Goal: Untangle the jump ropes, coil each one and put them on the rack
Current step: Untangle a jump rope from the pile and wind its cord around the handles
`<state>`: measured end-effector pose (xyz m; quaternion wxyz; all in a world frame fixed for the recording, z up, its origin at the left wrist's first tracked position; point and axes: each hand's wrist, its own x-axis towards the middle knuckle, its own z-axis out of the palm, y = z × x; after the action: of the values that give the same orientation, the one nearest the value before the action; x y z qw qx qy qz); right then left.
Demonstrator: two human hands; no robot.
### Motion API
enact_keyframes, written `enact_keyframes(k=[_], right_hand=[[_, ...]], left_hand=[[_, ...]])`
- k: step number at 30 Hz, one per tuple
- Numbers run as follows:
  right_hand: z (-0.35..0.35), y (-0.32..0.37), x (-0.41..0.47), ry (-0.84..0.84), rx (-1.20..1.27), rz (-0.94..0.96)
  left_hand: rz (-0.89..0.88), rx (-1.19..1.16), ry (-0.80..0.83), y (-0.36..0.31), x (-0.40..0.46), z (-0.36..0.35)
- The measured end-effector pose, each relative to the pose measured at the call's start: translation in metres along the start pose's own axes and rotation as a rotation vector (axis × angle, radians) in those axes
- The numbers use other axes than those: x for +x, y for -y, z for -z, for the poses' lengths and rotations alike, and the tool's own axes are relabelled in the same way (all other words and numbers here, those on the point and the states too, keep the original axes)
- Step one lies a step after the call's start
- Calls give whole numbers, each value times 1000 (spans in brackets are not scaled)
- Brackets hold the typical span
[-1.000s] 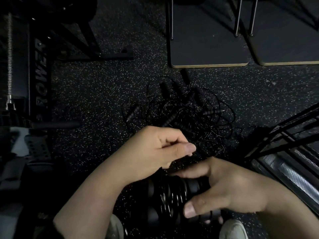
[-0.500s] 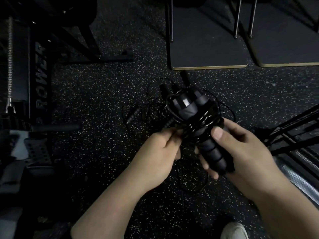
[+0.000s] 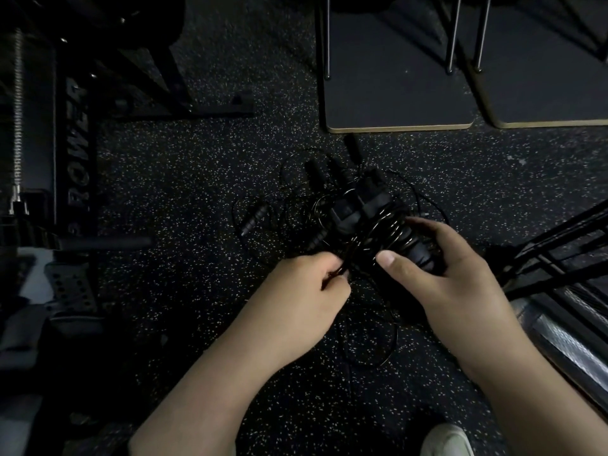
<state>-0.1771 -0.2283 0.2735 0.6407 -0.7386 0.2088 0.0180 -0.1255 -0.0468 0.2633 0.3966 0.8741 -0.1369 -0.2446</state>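
Note:
My right hand (image 3: pixel 450 274) grips a black jump rope bundle (image 3: pixel 368 222): two foam handles held together with thin cable wound around them. My left hand (image 3: pixel 306 291) pinches the thin black cable just left of the bundle. A loose loop of that cable (image 3: pixel 378 350) hangs down between my wrists. Behind the bundle, a tangled pile of more black ropes (image 3: pixel 296 205) lies on the speckled floor, with several handles sticking out, one at the left (image 3: pixel 253 218) and one at the back (image 3: pixel 352 148).
A black metal rack (image 3: pixel 559 245) slants in at the right. A black power-rack frame (image 3: pixel 77 153) stands at the left. Two dark boards with pale edges (image 3: pixel 398 93) and thin metal legs lie at the back. My shoe (image 3: pixel 447 439) shows at the bottom.
One second ago the bundle was low near my feet; it then rose above the pile. In the last half second both hands have stayed nearly in place, left hand still pinching the cable.

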Motion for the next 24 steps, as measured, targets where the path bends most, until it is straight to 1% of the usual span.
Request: enact_keyframes(k=[5, 8, 15, 17, 20, 24], right_hand=[[-3, -2, -1, -51, -119, 38], [-4, -6, -1, -66, -167, 37], [-9, -14, 1, -81, -542, -23], [-8, -19, 2, -21, -664, -11], [-10, -26, 4, 191, -822, 24], [-7, -15, 2, 488, -836, -55]], left_hand=[[21, 206, -12, 1, -1, -4], [6, 279, -13, -1, -1, -5], [-142, 477, 3, -6, -5, 2], [-191, 476, 20, -9, -6, 5], [-240, 455, 96, -15, -8, 8], [-247, 424, 120, -8, -6, 20]])
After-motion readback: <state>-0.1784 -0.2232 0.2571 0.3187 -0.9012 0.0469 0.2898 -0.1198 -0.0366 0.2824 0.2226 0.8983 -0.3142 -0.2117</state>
